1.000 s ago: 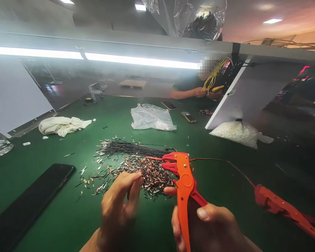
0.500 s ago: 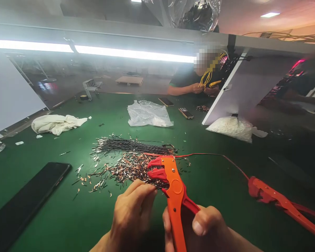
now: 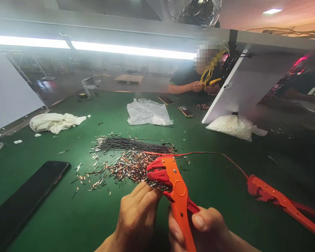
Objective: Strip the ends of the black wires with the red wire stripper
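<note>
My right hand (image 3: pixel 204 224) is wrapped round the handles of an orange and red wire stripper (image 3: pixel 177 189), whose red jaws point up and left. Close beside those jaws, my left hand (image 3: pixel 138 210) has its fingers pressed together; whatever they hold is hidden. Just beyond lies a heap of short stripped wire scraps (image 3: pixel 132 166), black and copper coloured. Behind the heap, a bundle of black wires (image 3: pixel 131 144) stretches sideways. A thin red strip (image 3: pixel 204 152) runs across from the bundle to a second orange stripper (image 3: pixel 280 201) at the right.
A large dark phone (image 3: pixel 28 203) lies at the left on the green table (image 3: pixel 89 224). Farther back are a white cloth (image 3: pixel 56 122), a clear plastic bag (image 3: pixel 148 112), two smaller phones and a bag of white pieces (image 3: pixel 231 126). A person across the table holds yellow wires (image 3: pixel 207 77).
My left hand has moved slightly right, closer to the stripper, and its fingers have closed together. The stripper's handles are squeezed nearer each other in my right hand, and the tool leans more to the left.
</note>
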The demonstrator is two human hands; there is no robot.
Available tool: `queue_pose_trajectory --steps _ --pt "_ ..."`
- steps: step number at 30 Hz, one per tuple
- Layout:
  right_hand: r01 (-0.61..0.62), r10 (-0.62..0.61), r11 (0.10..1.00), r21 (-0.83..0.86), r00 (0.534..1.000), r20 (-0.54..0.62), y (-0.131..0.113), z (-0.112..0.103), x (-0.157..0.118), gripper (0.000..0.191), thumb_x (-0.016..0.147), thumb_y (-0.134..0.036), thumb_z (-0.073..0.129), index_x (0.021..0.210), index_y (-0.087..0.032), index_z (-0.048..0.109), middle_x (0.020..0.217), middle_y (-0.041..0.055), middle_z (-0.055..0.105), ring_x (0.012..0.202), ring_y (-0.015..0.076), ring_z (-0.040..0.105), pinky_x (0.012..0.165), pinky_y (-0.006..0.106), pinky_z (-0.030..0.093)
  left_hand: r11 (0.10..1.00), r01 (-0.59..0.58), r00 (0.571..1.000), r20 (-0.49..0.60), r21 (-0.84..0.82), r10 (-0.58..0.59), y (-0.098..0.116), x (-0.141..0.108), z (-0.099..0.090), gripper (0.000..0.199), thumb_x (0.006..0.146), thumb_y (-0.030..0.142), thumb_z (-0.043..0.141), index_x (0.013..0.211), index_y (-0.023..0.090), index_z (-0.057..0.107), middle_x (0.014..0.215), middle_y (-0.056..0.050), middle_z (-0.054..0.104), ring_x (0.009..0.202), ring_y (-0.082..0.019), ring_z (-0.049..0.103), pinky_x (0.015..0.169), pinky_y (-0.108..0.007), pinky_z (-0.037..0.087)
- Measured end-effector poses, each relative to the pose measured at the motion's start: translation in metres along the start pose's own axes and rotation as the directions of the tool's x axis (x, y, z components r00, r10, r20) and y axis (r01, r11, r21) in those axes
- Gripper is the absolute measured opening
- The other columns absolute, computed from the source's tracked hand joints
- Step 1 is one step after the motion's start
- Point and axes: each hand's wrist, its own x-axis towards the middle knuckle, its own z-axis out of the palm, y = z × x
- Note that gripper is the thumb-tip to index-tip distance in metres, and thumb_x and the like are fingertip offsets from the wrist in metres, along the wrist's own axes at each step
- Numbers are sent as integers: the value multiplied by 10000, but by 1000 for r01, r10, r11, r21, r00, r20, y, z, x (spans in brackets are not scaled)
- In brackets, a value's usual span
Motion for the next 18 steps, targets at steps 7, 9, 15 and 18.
queue_pose_trajectory --steps 7,9,15,18 --pt "133 -133 991 0 991 9 6 0 6 387 837 -471 543 759 -97 604 471 -12 492 361 64 365 398 163 294 1000 25 1000 16 19 -25 -3 -3 4 259 847 -44 513 955 179 588 821 -46 671 732 -123 621 618 -211 512" --pt "162 -163 986 26 986 29 8 -2 7 379 887 -464 521 781 -108 595 438 -39 468 314 52 321 384 156 298 998 42 999 2 45 -42 -3 -4 5 233 854 -31 513 910 189 567 758 -15 646 663 -102 602 580 -182 487" --pt "176 -179 983 59 983 45 11 -8 10 411 960 -474 443 784 -130 584 374 -70 425 257 45 284 371 146 330 986 80 996 17 144 -83 -1 -6 6 185 880 18 493 911 197 528 705 17 603 583 -90 565 542 -173 440" --pt "189 -188 980 55 982 -21 6 -6 8 416 946 -499 441 818 -133 591 420 -34 499 303 62 394 406 161 390 961 97 993 35 257 -109 -5 -7 4 155 895 53 480 885 196 538 672 22 584 573 -107 558 550 -200 427"
